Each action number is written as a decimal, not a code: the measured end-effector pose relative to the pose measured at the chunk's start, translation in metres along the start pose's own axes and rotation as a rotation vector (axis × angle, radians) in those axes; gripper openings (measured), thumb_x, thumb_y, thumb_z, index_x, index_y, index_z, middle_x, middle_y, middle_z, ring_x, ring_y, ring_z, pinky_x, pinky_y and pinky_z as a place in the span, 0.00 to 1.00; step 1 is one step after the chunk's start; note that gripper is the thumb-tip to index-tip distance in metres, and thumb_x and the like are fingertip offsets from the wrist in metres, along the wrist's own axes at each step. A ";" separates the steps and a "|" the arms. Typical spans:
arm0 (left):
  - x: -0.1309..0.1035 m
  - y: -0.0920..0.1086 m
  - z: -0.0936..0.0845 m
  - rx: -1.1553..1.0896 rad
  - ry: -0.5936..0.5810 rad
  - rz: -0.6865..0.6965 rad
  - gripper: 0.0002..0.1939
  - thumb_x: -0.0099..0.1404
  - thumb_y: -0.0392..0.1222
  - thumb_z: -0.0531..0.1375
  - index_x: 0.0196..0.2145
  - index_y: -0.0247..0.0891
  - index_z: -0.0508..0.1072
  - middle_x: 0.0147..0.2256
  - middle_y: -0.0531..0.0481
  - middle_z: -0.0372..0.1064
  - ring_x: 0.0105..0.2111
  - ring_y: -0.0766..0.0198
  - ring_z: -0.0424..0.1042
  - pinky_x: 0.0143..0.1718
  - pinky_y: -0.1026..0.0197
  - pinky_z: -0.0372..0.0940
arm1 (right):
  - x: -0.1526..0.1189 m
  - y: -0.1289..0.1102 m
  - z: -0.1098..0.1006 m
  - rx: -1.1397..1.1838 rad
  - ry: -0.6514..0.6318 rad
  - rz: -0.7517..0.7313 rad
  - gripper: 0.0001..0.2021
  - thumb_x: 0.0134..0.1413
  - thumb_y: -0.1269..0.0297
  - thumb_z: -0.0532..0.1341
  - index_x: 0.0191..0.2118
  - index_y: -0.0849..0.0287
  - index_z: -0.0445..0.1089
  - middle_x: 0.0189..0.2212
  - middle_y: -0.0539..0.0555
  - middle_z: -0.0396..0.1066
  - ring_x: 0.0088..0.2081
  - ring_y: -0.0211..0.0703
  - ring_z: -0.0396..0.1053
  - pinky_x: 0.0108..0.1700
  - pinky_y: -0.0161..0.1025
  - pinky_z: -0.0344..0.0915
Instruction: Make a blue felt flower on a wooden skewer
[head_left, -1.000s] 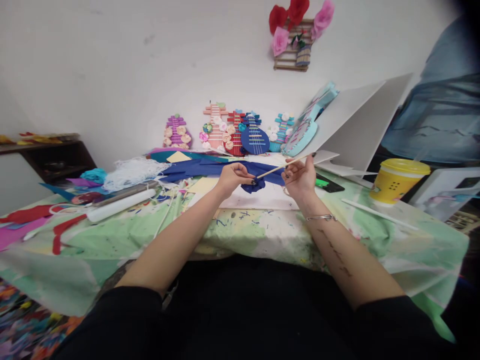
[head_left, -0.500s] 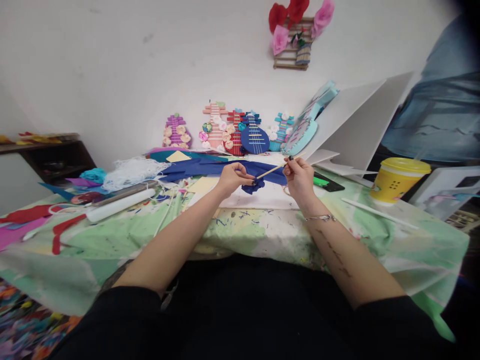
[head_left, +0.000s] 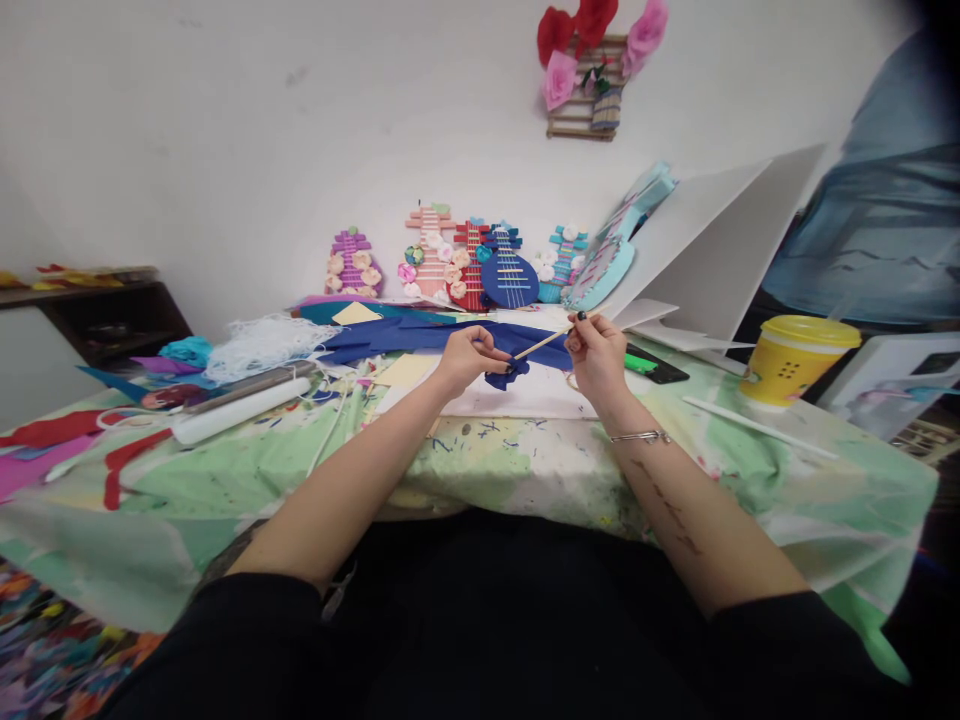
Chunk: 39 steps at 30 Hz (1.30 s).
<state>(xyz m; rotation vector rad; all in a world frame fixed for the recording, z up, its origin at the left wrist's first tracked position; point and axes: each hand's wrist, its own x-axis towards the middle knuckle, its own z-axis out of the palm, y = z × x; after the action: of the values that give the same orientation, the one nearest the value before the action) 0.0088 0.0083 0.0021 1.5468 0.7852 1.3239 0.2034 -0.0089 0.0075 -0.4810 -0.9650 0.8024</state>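
Note:
My left hand (head_left: 472,360) pinches a small crumpled piece of dark blue paper (head_left: 508,376) between thumb and fingers. A thin pale wooden stick (head_left: 541,344) slants up to the right from that paper. Its upper end is in the closed fingers of my right hand (head_left: 597,350), which has a bracelet at the wrist. Both hands are raised over a white board (head_left: 487,400) on the table. Behind them lie strips of dark blue paper (head_left: 420,335). How the stick's lower end meets the paper is too small to tell.
Several decorated paper lutes (head_left: 510,278) lean along the wall. A yellow lidded cup (head_left: 796,362) and white panels (head_left: 720,230) stand on the right. To the left lie white shredded paper (head_left: 262,345), a white glue-gun-like tool (head_left: 240,412) and red scraps (head_left: 124,465). A green marker (head_left: 640,364) rests near my right hand.
The blue paper at the stick's lower end has turned slightly and looks a little different in shape. Both hands stay in nearly the same place.

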 end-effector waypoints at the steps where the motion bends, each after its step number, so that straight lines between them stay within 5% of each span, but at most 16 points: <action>1: 0.000 0.000 0.000 0.002 0.005 -0.002 0.25 0.35 0.27 0.73 0.25 0.36 0.62 0.24 0.47 0.76 0.29 0.55 0.77 0.34 0.53 0.71 | 0.000 0.000 0.000 0.004 -0.001 0.002 0.14 0.48 0.63 0.69 0.23 0.57 0.63 0.18 0.44 0.59 0.19 0.28 0.53 0.22 0.29 0.56; 28: 0.000 -0.002 -0.002 0.031 0.000 0.027 0.24 0.35 0.27 0.72 0.27 0.36 0.62 0.24 0.48 0.76 0.27 0.59 0.76 0.29 0.58 0.69 | 0.001 0.003 -0.001 -0.082 0.001 0.098 0.09 0.45 0.65 0.69 0.26 0.59 0.68 0.16 0.44 0.60 0.16 0.28 0.54 0.18 0.29 0.52; 34: 0.001 -0.004 -0.004 0.047 -0.044 0.021 0.25 0.36 0.28 0.72 0.28 0.36 0.62 0.26 0.48 0.76 0.27 0.60 0.76 0.30 0.59 0.69 | 0.006 0.005 -0.005 -0.070 0.068 0.112 0.11 0.43 0.67 0.69 0.23 0.59 0.66 0.14 0.44 0.60 0.16 0.27 0.53 0.17 0.27 0.51; 39: 0.002 -0.006 -0.007 0.064 -0.069 0.008 0.25 0.37 0.28 0.72 0.28 0.36 0.62 0.26 0.47 0.76 0.26 0.61 0.75 0.33 0.56 0.70 | 0.017 -0.005 -0.020 0.038 0.291 0.025 0.12 0.47 0.64 0.68 0.24 0.57 0.63 0.12 0.40 0.55 0.14 0.27 0.48 0.15 0.27 0.49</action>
<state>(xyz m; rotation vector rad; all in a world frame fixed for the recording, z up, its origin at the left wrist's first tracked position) 0.0035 0.0140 -0.0029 1.6389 0.7855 1.2557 0.2283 0.0006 0.0102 -0.5604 -0.6747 0.7484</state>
